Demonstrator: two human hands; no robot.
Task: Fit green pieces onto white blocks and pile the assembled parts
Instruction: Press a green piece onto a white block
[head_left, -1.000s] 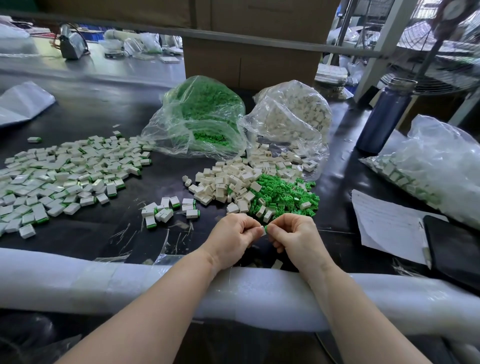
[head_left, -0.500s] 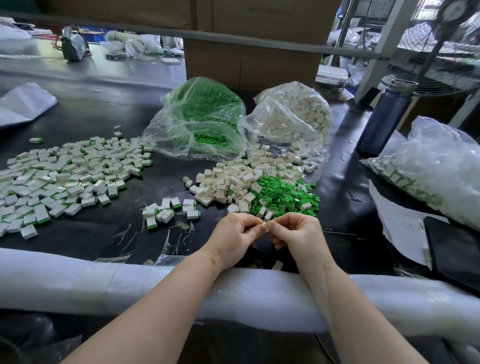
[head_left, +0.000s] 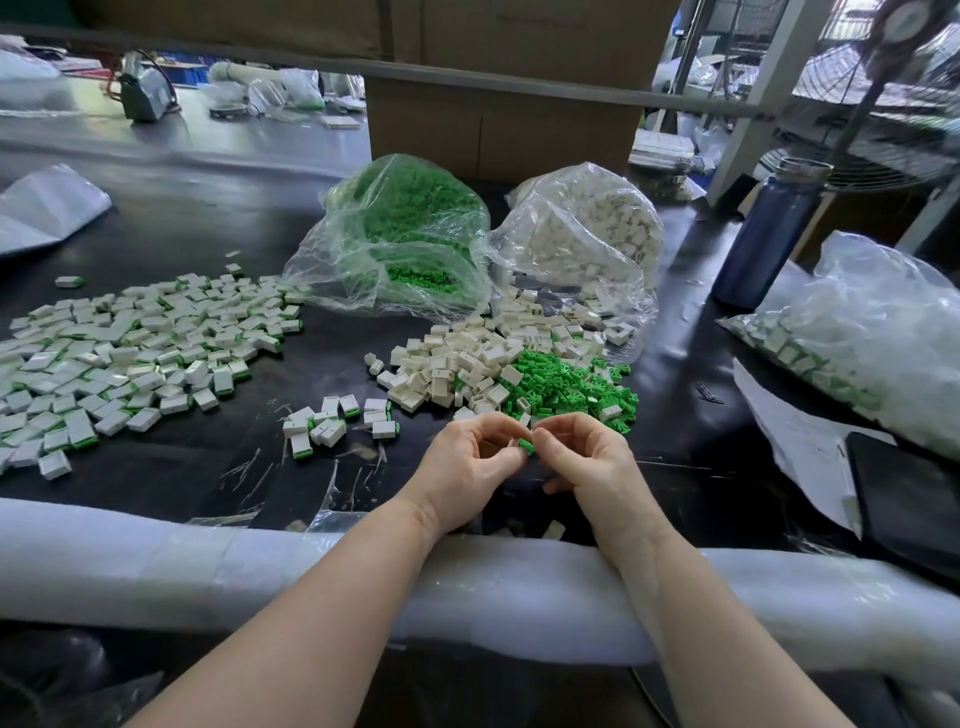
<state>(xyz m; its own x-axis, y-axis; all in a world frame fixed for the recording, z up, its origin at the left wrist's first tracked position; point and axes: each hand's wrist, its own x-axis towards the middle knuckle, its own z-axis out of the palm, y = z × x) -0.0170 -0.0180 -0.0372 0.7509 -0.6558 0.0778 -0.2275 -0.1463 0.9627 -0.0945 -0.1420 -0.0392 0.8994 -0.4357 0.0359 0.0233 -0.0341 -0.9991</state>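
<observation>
My left hand (head_left: 467, 465) and my right hand (head_left: 584, 457) meet fingertip to fingertip just above the black table, near its front edge. A small green piece (head_left: 526, 445) shows between the fingertips; both hands pinch it, and any white block there is hidden by the fingers. Right behind my hands lie a heap of loose white blocks (head_left: 457, 364) and a heap of loose green pieces (head_left: 566, 387). A small cluster of assembled parts (head_left: 332, 423) sits to the left, and a wide spread of assembled parts (head_left: 130, 353) fills the far left.
A clear bag of green pieces (head_left: 400, 239) and a clear bag of white blocks (head_left: 587, 234) stand behind the heaps. A blue bottle (head_left: 763, 234), another filled bag (head_left: 872, 332), paper sheets (head_left: 800, 447) and a black tablet (head_left: 909, 504) lie right. White foam padding (head_left: 156, 561) lines the table's front edge.
My hands have stayed together in the same place; the fingers have shifted and the green piece between the fingertips now shows more plainly.
</observation>
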